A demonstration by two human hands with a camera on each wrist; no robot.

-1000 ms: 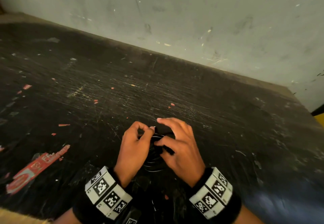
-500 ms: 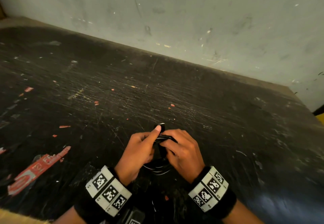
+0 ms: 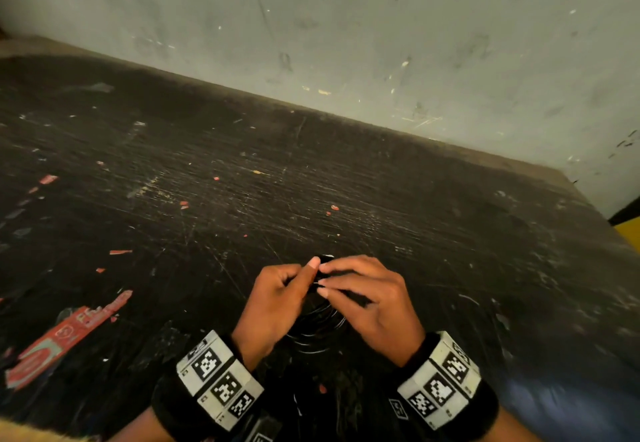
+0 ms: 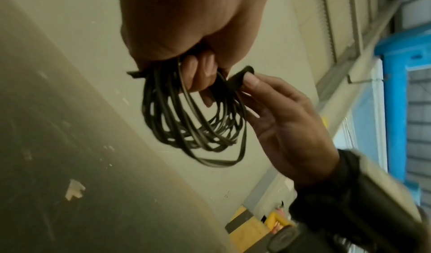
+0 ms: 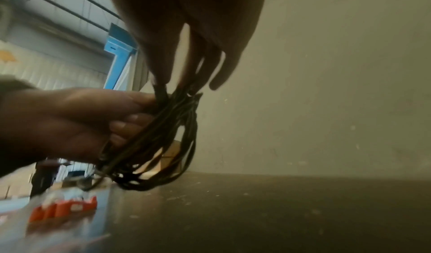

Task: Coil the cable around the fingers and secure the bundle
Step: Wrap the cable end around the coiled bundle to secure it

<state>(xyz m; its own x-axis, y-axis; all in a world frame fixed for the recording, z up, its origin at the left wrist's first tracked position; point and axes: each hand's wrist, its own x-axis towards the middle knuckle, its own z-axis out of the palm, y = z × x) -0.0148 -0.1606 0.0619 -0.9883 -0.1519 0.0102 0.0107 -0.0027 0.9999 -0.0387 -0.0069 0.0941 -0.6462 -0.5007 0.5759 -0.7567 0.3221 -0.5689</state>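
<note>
Coiling looks done: cable coil (image 4: 193, 120) hangs above the desk (image 3: 346, 182), top pinched in left hand (image 3: 277, 303); right hand (image 3: 374, 303) pinches the black strap (image 4: 238, 76). Fastening the strap is left, I reckon

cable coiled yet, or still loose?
Coiled: the black cable hangs in stacked loops, held by left hand and right hand. Secured: cannot tell.
</note>
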